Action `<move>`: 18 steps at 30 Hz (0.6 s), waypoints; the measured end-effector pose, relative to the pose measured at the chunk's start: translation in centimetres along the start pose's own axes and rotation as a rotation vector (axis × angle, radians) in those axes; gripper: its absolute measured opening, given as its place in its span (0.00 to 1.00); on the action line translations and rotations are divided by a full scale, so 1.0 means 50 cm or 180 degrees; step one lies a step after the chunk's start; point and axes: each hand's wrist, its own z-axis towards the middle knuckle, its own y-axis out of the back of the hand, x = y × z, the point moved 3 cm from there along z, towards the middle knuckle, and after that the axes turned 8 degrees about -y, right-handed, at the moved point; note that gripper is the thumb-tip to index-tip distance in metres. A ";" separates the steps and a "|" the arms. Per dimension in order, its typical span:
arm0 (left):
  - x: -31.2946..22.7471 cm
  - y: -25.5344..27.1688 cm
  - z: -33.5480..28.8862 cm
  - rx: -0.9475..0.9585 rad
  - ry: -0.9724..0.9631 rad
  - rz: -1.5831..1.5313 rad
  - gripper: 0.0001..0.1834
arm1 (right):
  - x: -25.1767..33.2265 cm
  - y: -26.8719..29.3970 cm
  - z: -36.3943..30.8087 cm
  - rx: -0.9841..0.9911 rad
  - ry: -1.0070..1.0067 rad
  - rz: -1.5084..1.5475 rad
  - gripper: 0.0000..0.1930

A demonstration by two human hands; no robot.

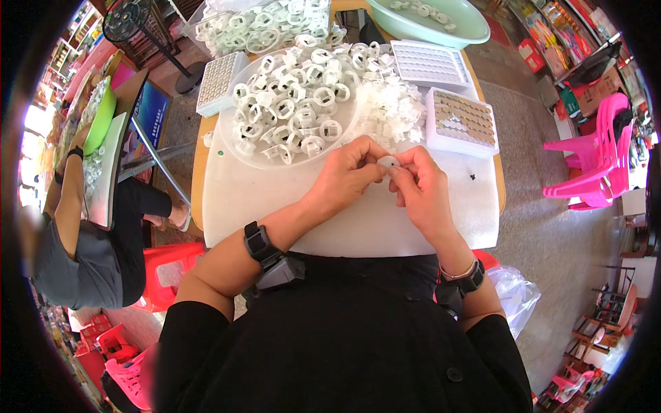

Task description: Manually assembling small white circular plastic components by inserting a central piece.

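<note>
Over the white tabletop mat (310,213), both my hands meet at a small round white plastic piece (387,162). My left hand (344,177) pinches it from one side between thumb and fingers. On the other side my right hand (423,191) is closed on it too, its fingertips hiding part of the piece. Just beyond my hands lies a heap of small white plastic pieces (396,110). To its left, many white ring-shaped plastic parts (303,93) with dark slots are piled on a clear round tray (229,134). A tiny dark piece (473,177) lies right of my right hand.
Trays of small round parts (463,122) and white strips (430,63) stand at the right. Another parts tray (219,79) is at the left; a pale green basin (447,31) is behind. A co-worker (89,255) sits at the left. Pink chairs (595,155) stand right.
</note>
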 end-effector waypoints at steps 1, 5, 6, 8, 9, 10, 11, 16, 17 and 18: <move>-0.001 0.000 0.000 -0.0009 0.0012 0.0012 0.06 | 0.000 -0.001 0.001 -0.0003 -0.0019 0.0031 0.02; 0.002 0.003 0.000 0.0030 -0.0073 0.0143 0.07 | -0.002 -0.002 0.005 -0.0042 0.0006 0.0009 0.02; 0.009 0.003 0.001 0.0013 -0.0083 0.0136 0.07 | -0.001 -0.003 0.005 -0.0030 0.0016 -0.0005 0.02; 0.021 0.002 0.003 -0.0046 -0.0240 0.0212 0.07 | -0.001 -0.004 0.004 -0.0051 -0.0078 0.0026 0.01; 0.025 0.002 0.004 -0.0064 -0.0255 0.0205 0.07 | -0.001 -0.004 0.004 -0.0041 -0.0064 0.0010 0.01; 0.028 0.003 0.003 -0.0069 -0.0242 0.0157 0.08 | -0.003 -0.004 0.005 0.0010 -0.0089 0.0073 0.02; 0.022 0.003 0.004 -0.0069 -0.0230 0.0111 0.08 | -0.006 -0.003 0.007 0.0057 -0.0114 0.0139 0.02; -0.016 -0.001 -0.004 0.0039 0.0200 -0.0157 0.08 | -0.003 0.006 0.010 0.0368 -0.0098 0.0346 0.06; -0.019 -0.003 -0.004 0.0087 0.0244 -0.0093 0.08 | 0.000 0.006 0.010 0.0446 -0.0148 0.0329 0.07; -0.016 -0.003 -0.004 0.0068 0.0241 -0.0112 0.08 | 0.000 0.006 0.010 0.0461 -0.0151 0.0307 0.07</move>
